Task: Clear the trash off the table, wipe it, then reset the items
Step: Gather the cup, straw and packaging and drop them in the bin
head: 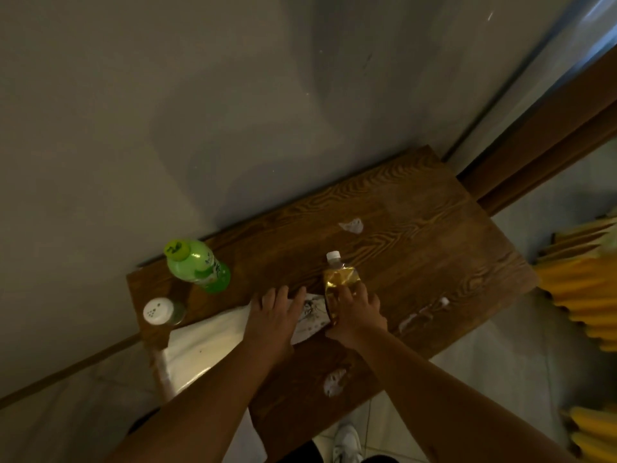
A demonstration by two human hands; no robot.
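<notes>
A dark wooden table (417,235) stands against a grey wall. My right hand (357,315) grips a clear bottle of yellow liquid (339,279) with a white cap near the table's middle. My left hand (275,312) lies flat, fingers spread, on a white cloth (207,342) that drapes over the table's front left edge. A printed white paper (314,317) lies between my hands. Crumpled white scraps lie at the back (351,226), at the right (422,314) and at the front edge (335,382).
A green bottle (197,265) stands at the table's left rear. A shaker jar with a white perforated lid (160,311) sits at the left end. Yellow ribbed objects (581,289) lie on the floor to the right. A white shoe (347,442) shows below.
</notes>
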